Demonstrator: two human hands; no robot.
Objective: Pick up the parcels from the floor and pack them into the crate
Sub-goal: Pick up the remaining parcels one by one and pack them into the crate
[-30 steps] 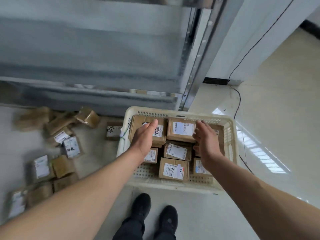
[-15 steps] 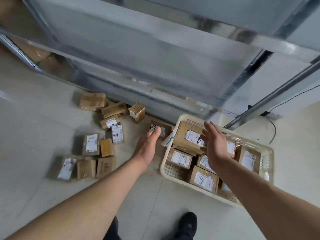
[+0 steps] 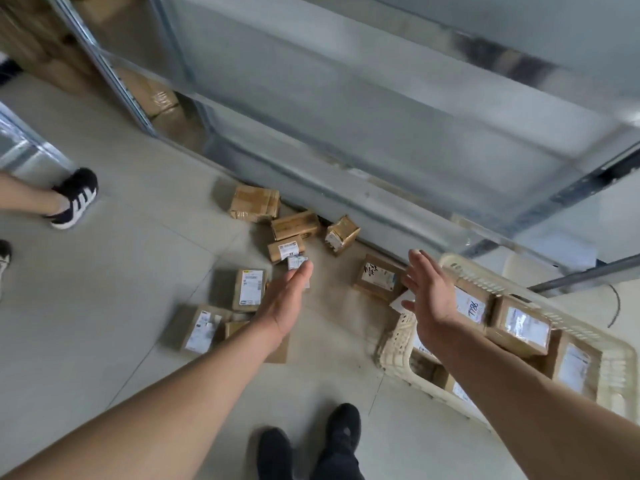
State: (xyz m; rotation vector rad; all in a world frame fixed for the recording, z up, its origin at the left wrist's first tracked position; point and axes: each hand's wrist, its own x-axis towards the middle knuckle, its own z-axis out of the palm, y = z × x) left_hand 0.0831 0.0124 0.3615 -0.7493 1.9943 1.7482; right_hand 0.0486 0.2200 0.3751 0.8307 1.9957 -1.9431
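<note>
Both hands are empty with fingers straight: the left hand (image 3: 284, 306) reaches over the parcels (image 3: 247, 289) scattered on the floor (image 3: 104, 306) left of the crate (image 3: 588, 341). The right hand (image 3: 431, 299) hovers spread at the crate's left edge, where more boxes (image 3: 519, 323) lie packed inside.

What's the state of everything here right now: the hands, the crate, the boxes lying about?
Left hand: open, fingers straight, holding nothing, above the floor parcels.
Right hand: open, fingers spread, empty.
Crate: on the floor, partly filled with parcels.
Parcel marked 7786: lying in the crate, label up.
Floor parcels: scattered, not yet picked up.
Parcel beside the crate: on the floor, outside it.
</note>
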